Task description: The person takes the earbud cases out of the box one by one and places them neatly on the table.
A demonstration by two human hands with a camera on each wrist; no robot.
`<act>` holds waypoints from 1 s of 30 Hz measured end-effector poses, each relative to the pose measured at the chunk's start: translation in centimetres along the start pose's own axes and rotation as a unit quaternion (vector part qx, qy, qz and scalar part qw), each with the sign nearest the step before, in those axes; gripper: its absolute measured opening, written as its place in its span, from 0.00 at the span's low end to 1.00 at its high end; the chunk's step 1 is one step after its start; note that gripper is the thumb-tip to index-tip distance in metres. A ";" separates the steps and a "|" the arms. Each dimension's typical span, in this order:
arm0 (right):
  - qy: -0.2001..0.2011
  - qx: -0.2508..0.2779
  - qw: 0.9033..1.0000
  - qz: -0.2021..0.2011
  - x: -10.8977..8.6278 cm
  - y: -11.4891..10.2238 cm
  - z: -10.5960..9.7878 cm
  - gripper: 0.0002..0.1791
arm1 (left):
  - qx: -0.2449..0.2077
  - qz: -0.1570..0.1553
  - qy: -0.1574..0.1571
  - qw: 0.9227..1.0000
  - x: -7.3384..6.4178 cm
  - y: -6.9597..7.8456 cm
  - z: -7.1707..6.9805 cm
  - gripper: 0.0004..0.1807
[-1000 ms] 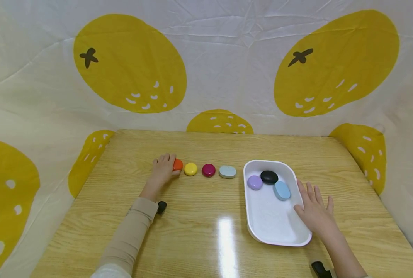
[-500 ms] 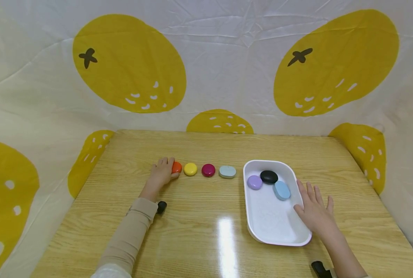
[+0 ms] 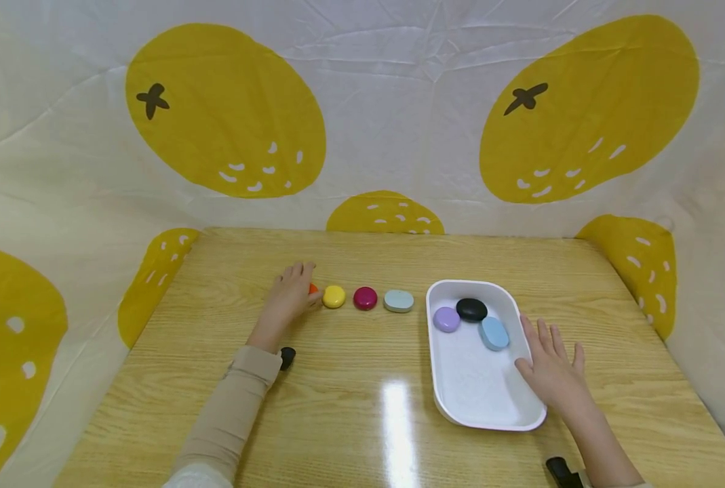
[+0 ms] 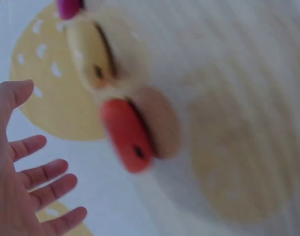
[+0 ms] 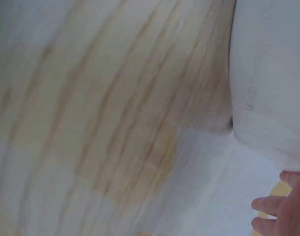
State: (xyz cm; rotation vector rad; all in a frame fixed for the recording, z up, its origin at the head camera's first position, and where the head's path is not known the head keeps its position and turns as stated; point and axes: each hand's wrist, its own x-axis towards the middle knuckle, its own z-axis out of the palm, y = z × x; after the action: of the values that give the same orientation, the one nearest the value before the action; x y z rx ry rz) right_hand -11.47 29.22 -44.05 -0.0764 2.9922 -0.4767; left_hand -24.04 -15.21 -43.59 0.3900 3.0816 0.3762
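Observation:
My left hand (image 3: 285, 298) hovers over an orange-red, pebble-like piece (image 4: 127, 135) at the left end of a row on the table. In the left wrist view its fingers (image 4: 49, 169) are spread and stand apart from that piece. To the right along the row lie a round yellow piece (image 3: 334, 297), a magenta one (image 3: 365, 299) and a pale grey-green oval (image 3: 399, 301). My right hand (image 3: 551, 369) rests against the right side of a white tray (image 3: 478, 403), fingers extended and thumb at the rim. The orange piece is mostly hidden by the left hand in the head view.
Inside the tray, toward its far end, sit a lilac piece (image 3: 446, 320), a black one (image 3: 472, 310) and a light blue oval (image 3: 494, 333). A white cloth (image 3: 393, 135) with yellow fruit prints hangs behind the wooden table (image 3: 338, 413).
My left hand's fingers have come off the orange piece, spread wider and shifted slightly up and right. The right hand and the tray stay in place.

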 end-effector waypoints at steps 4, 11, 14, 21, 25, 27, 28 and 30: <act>0.002 -0.002 1.000 0.000 0.0 0.0 0.1 0.40 | -0.013 0.061 0.009 0.998 1.1 3.3 -1.0 0.33; 0.001 -0.003 1.000 0.003 0.1 -0.1 0.0 0.41 | 0.010 0.191 0.000 0.982 2.8 10.8 -0.5 0.30; 0.001 -0.003 1.000 0.003 0.1 -0.1 0.0 0.41 | 0.020 0.246 -0.012 0.969 3.4 13.9 0.2 0.30; 0.004 -0.001 1.000 0.004 0.0 -0.2 -0.2 0.41 | 0.068 0.334 -0.031 0.940 4.3 19.5 3.0 0.29; 0.006 0.001 1.000 0.004 0.0 -0.2 -0.2 0.41 | 0.107 0.368 -0.035 0.923 4.3 21.8 4.8 0.29; 0.006 -0.001 1.000 0.003 -0.1 -0.2 -0.2 0.41 | 0.130 0.379 -0.036 0.916 4.3 22.7 5.6 0.29; 0.007 -0.004 1.000 0.002 -0.1 -0.1 -0.2 0.41 | 0.138 0.383 -0.037 0.913 4.3 23.2 6.0 0.29; 0.007 -0.008 1.000 0.000 -0.1 -0.1 -0.2 0.41 | 0.155 0.390 -0.039 0.907 4.3 24.0 6.6 0.29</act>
State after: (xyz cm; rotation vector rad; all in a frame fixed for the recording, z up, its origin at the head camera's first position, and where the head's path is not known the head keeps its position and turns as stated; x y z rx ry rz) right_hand -11.39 29.22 -43.82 -0.0749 3.0106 -0.4560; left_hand -22.05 9.93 -44.24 1.6017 2.7507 -0.1469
